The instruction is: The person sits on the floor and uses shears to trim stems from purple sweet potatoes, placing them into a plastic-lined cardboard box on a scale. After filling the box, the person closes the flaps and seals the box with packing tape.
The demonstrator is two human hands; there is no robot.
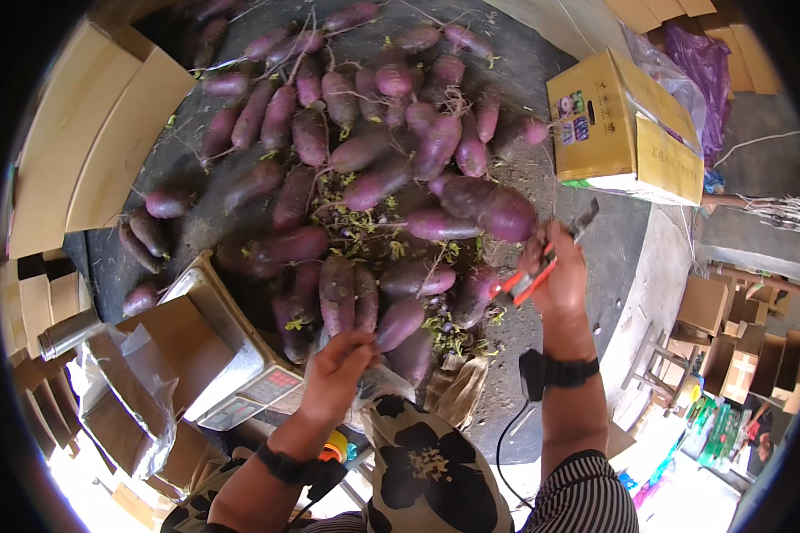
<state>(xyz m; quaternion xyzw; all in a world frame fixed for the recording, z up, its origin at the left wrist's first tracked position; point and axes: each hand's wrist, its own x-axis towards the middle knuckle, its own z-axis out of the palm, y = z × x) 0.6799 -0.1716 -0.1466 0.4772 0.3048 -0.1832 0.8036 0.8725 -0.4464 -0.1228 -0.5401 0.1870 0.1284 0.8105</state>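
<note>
Many purple radishes [373,183] with thin roots lie spread over a dark surface. Green leaf trimmings [353,230] are scattered among them. At the right, my right hand [560,266] is closed around pruning shears with red-orange handles [523,283]; a dark metal end sticks out above the fingers. Just left of that hand is a large purple radish [507,213]; whether they touch is unclear. My left hand [340,373] is near the front edge, fingertips together beside clear plastic film [387,383], just below several radishes. Blur hides whether it pinches something.
A weighing scale [240,393] stands at front left, with an open plastic-lined carton [123,413] beside it. Cardboard flaps [100,133] rise at the left. A yellow printed carton [593,126] sits at back right. Crumpled brown paper [457,393] lies near my apron.
</note>
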